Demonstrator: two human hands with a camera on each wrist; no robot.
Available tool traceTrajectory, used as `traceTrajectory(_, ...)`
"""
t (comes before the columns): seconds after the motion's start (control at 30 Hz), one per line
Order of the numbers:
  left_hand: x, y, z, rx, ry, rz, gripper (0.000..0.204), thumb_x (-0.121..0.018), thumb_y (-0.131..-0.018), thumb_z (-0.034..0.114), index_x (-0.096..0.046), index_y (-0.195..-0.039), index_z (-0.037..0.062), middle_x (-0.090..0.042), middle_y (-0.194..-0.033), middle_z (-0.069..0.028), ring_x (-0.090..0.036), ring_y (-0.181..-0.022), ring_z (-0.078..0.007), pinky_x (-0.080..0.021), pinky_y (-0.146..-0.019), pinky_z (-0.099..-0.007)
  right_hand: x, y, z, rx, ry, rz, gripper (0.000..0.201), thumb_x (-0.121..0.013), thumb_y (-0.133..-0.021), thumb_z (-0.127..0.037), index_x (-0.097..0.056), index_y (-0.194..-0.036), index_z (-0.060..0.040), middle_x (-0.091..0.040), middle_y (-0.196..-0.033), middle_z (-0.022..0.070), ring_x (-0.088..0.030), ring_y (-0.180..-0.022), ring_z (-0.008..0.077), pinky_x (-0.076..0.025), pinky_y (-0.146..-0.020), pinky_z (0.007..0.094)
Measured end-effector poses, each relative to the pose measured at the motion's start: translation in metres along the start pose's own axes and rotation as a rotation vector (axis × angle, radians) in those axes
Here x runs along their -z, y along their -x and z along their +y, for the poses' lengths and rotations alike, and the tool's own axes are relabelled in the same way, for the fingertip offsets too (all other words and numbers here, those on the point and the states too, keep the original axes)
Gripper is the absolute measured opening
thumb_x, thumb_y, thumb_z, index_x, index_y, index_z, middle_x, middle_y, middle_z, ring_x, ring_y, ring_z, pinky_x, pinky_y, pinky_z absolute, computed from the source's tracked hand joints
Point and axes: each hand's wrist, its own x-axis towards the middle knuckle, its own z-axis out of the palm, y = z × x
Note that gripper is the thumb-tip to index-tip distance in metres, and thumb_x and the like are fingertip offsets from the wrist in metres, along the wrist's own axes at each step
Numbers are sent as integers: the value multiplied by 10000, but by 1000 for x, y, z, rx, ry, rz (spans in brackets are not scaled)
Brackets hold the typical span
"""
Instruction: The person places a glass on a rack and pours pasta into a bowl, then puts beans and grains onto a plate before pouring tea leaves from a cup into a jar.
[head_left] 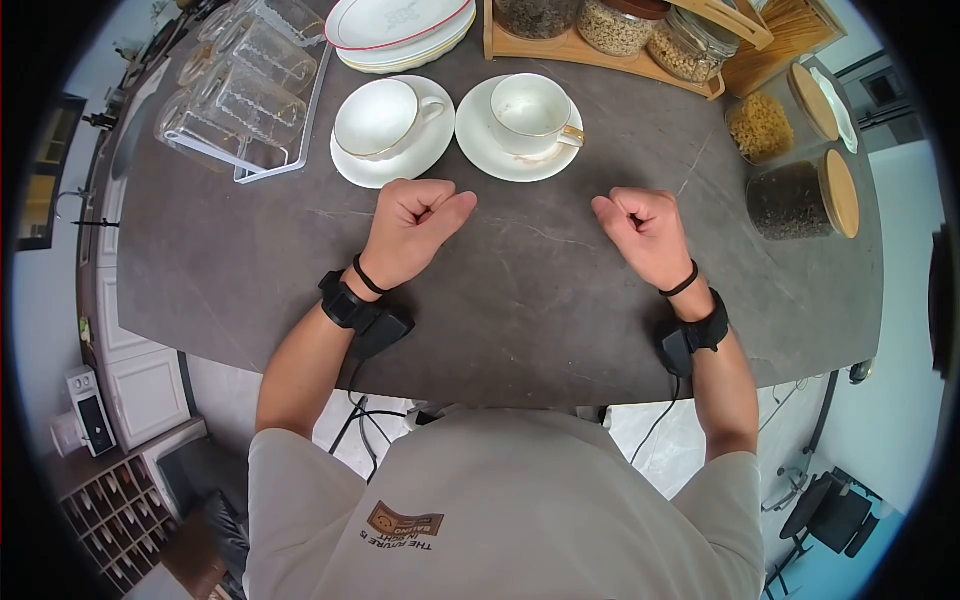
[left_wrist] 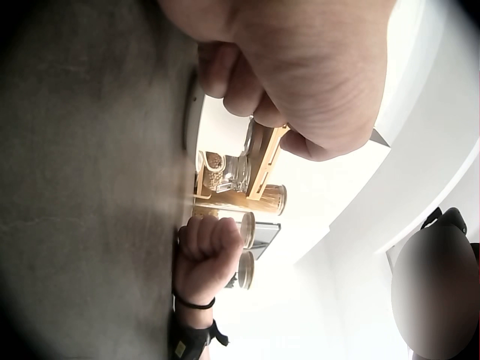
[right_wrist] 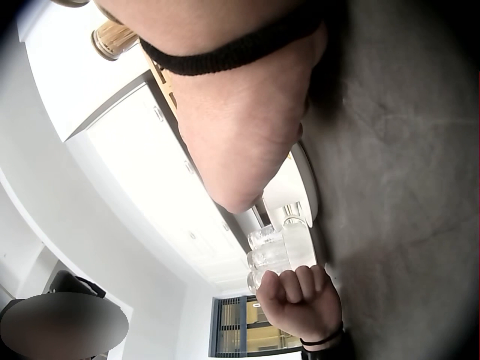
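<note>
My left hand [head_left: 413, 230] rests on the grey table in a fist, its curled fingers holding nothing. Just beyond it a white teacup [head_left: 375, 115] sits on a white saucer [head_left: 425, 155], handle to the right. A second white teacup [head_left: 520, 108], with brownish marks inside and a gold-coloured handle, stands on its own saucer [head_left: 490, 158]. My right hand [head_left: 648, 238], also in an empty fist, lies on the table to the right, nearer me than that saucer. Across the table, the left wrist view shows the right fist [left_wrist: 206, 255] with fingers tucked in.
Glass mugs [head_left: 250, 100] stand in a white rack [head_left: 270, 172] at the left. Stacked plates [head_left: 400, 25] are at the back, beside a wooden rack [head_left: 560, 55] of jars. A pasta jar [head_left: 762, 128] and a dark-filled jar [head_left: 795, 205] lie at the right.
</note>
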Motion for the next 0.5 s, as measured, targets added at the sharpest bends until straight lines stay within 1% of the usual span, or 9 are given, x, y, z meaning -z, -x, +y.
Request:
traceTrajectory(0.2, 0, 0, 0, 1, -14, 2, 514, -660, -990, 106, -277, -651, 59, -252, -584, 64, -198, -589, -60, -177, -497, -295, 0, 0, 1, 2, -3, 3, 462, -684, -930, -94, -325, -648, -20, -231, -589, 53, -220, -535, 140, -231, -469, 347)
traceTrajectory(0.3, 0, 0, 0, 0, -14, 3, 513, -661, -986, 98, -275, -651, 58, -251, -583, 59, -197, -586, -64, -176, -498, -299, 2, 1, 2, 2, 15, -32, 437, -649, -957, -75, -326, -669, -18, -266, -585, 18, -245, -549, 110, -230, -494, 339)
traceTrajectory(0.4, 1, -1, 1, -8, -27, 1, 512, -661, -982, 91, -273, -650, 57, -252, -579, 55, -197, -583, -66, -177, -499, -302, 1, 0, -1, -12, -1, -1, 460, -685, -929, -96, -335, -641, -18, -239, -577, 51, -223, -529, 141, -235, -465, 348)
traceTrajectory(0.5, 0, -1, 2, -9, -21, 1, 511, -660, -981, 88, -273, -650, 57, -253, -576, 54, -199, -581, -66, -179, -499, -303, 0, 0, -1, -20, 0, -2, 461, -685, -929, -97, -337, -639, -18, -243, -572, 49, -225, -527, 140, -236, -463, 347)
